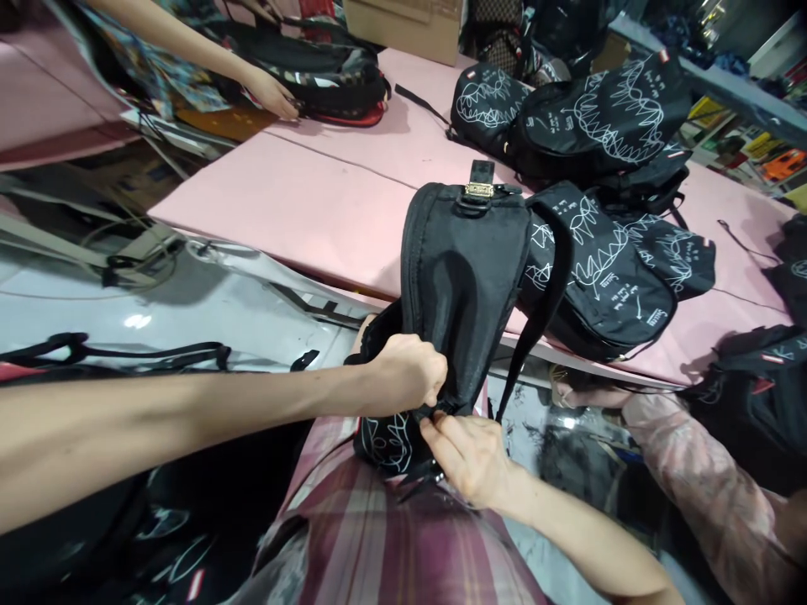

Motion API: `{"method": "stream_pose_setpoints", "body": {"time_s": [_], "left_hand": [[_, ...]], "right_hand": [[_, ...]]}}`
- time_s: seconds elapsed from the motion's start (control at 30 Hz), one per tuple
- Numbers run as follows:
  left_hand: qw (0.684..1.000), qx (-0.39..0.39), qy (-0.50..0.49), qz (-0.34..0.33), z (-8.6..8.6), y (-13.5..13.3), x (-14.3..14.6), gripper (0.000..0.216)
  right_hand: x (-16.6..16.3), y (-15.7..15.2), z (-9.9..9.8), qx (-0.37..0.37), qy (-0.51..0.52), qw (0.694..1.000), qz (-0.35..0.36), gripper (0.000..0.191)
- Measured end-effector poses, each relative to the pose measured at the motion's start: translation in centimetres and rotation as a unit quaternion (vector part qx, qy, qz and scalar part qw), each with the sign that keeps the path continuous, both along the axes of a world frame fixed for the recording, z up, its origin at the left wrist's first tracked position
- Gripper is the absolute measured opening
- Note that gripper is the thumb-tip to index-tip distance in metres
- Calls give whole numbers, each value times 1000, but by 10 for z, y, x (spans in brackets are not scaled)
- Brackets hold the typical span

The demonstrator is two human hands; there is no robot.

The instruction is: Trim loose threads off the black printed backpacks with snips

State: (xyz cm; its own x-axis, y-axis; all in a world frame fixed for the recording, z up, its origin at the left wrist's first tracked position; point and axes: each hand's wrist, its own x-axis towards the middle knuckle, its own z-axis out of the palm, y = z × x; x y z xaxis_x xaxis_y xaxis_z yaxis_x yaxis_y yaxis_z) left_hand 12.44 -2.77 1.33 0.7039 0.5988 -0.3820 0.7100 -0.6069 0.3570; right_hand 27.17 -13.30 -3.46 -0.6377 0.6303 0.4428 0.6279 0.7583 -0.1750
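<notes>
A black backpack (470, 277) lies back-side up over the near edge of the pink table (303, 202), its lower end hanging onto my lap. My left hand (407, 374) is closed, pinching the bag's bottom edge. My right hand (470, 458) is closed too, with fingertips gripping the same edge from below, right beside the left. A loose black shoulder strap (535, 328) hangs down the bag's right side. A gold clasp (479, 190) sits at the bag's top.
Several black backpacks with white scribble print (605, 109) are piled on the table's right. Another person's hand (272, 92) rests on a dark bag (334, 76) at the far left. A cardboard box (409, 25) stands behind. A pink sleeve (706, 487) shows lower right.
</notes>
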Motion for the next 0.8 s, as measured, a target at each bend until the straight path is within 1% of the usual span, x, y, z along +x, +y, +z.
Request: {"method": "stream_pose_setpoints", "body": {"time_s": [0.07, 0.17, 0.23, 0.3, 0.4, 0.53, 0.7, 0.77, 0.8], "left_hand": [[998, 38, -40, -16, -6, -6, -4, 12], [991, 84, -100, -6, -15, -16, -12, 14], [989, 92, -117, 14, -18, -22, -15, 15], [988, 84, -130, 27, -17, -25, -15, 16], [983, 58, -161, 66, -13, -29, -12, 20], [965, 4, -222, 138, -10, -32, -9, 24], [953, -59, -247, 165, -6, -30, -11, 24], [942, -108, -253, 193, -3, -28, -10, 22], [927, -148, -266, 220, -1, -28, -9, 21]], "right_hand": [[1, -1, -2, -3, -9, 1000, -2, 30], [3, -2, -4, -5, -23, 1000, -17, 30], [5, -2, -3, -5, -24, 999, -21, 30], [8, -1, 0, 0, -13, 1000, -17, 30], [12, 1, 4, 3, 18, 1000, -18, 32], [15, -3, 5, -13, 46, 998, -37, 36], [14, -9, -4, -22, 74, 996, -44, 33], [14, -10, -7, -14, 75, 996, -50, 33], [14, -10, -8, -11, 76, 996, -51, 33]]}}
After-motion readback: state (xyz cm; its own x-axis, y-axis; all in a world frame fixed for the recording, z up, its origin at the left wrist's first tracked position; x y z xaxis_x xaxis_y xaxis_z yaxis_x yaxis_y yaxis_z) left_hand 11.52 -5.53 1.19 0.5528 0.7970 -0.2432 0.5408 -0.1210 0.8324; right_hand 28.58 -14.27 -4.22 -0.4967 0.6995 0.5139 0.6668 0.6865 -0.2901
